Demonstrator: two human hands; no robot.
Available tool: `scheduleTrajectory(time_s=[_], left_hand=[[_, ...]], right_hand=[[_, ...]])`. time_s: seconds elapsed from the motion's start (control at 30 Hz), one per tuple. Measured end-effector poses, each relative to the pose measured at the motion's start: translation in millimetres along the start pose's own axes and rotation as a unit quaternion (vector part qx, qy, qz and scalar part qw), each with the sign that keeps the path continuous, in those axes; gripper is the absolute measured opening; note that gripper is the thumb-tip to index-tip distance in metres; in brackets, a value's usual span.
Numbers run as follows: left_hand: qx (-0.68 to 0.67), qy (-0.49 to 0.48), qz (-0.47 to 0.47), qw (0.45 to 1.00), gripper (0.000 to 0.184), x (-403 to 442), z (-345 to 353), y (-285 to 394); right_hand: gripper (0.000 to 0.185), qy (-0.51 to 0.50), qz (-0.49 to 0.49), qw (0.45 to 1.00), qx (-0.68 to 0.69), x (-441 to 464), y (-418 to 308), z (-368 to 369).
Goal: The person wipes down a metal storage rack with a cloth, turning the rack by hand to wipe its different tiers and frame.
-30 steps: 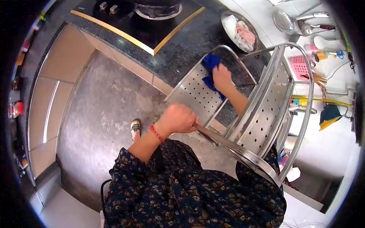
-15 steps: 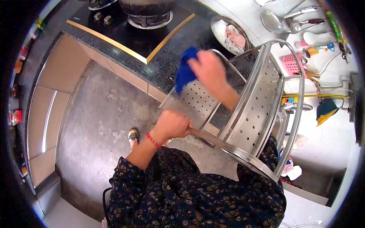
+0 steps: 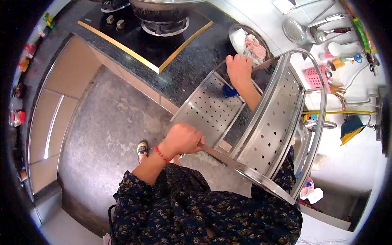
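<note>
A metal rack with perforated shelves [image 3: 269,126] stands tilted in front of me. My left hand [image 3: 183,138], wearing a red bracelet, is closed around the rack's flat side bar near the middle. My right hand [image 3: 239,70] reaches through the frame to the far end of the lower perforated shelf [image 3: 208,108], its fingers curled at the rail. A blue cloth [image 3: 230,91] shows beside and below that hand, over the shelf; the part within the fingers is hidden.
Behind the rack is a dark counter [image 3: 179,77] with a gas stove [image 3: 134,34] and a pan [image 3: 161,12]. A metal bowl [image 3: 234,38] holds plastic bags. Utensils and a pink basket [image 3: 316,76] hang on the right wall. A tap [image 3: 359,102] is at right.
My right hand has moved up and right from over the shelf to its far rail, and less of the blue cloth shows. My left hand keeps its hold on the rack.
</note>
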State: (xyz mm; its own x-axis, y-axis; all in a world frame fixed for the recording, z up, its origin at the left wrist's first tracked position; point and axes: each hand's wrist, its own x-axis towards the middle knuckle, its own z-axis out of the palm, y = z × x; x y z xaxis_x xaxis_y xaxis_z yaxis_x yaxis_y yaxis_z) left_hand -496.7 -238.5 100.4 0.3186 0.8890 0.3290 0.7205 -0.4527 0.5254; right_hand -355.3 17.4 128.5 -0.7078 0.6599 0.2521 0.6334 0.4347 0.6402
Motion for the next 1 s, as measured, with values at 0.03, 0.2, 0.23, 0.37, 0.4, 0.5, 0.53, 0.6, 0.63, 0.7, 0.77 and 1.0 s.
scheduleTrajectory(time_s=[0.03,0.2,0.23,0.37,0.4,0.5,0.53,0.6,0.63,0.7,0.77,1.0], left_hand=[[0.0,-0.001,-0.003,1.0,0.028,0,0,0],[-0.004,0.032,0.009,0.999,0.019,0,5,3],[-0.002,0.036,0.006,0.999,0.019,2,5,5],[0.011,0.023,-0.018,1.0,0.02,4,6,12],[0.012,0.026,-0.018,0.999,0.02,4,6,13],[0.017,0.027,-0.028,0.999,0.02,2,8,14],[0.019,0.028,-0.034,0.999,0.021,2,8,14],[-0.024,0.017,-0.027,0.999,0.021,2,4,11],[-0.043,0.012,-0.025,0.999,0.021,2,3,8],[-0.006,0.011,-0.043,0.999,0.021,3,9,7],[0.003,-0.006,-0.05,0.999,0.02,0,9,11],[-0.004,-0.021,-0.041,0.999,0.022,5,2,11]], right_hand=[[0.007,0.036,-0.005,0.999,-0.004,0,-2,3],[0.01,0.077,-0.044,0.996,0.012,5,-8,14],[0.011,0.077,-0.053,0.995,0.019,7,-8,13],[0.011,0.086,-0.096,0.991,0.031,16,-12,12],[0.007,0.086,-0.107,0.989,0.051,18,-15,12],[0.011,0.091,-0.131,0.982,0.101,9,-41,21],[0.012,0.092,-0.133,0.98,0.119,2,-55,28],[0.014,0.103,-0.131,0.976,0.139,-15,-84,46],[0.015,0.108,-0.129,0.975,0.147,-23,-95,51],[0.018,0.087,-0.14,0.97,0.178,-35,-101,57],[0.022,-0.046,-0.183,0.936,0.296,-33,-76,30],[0.031,-0.017,-0.131,0.914,0.383,-67,2,-20]])
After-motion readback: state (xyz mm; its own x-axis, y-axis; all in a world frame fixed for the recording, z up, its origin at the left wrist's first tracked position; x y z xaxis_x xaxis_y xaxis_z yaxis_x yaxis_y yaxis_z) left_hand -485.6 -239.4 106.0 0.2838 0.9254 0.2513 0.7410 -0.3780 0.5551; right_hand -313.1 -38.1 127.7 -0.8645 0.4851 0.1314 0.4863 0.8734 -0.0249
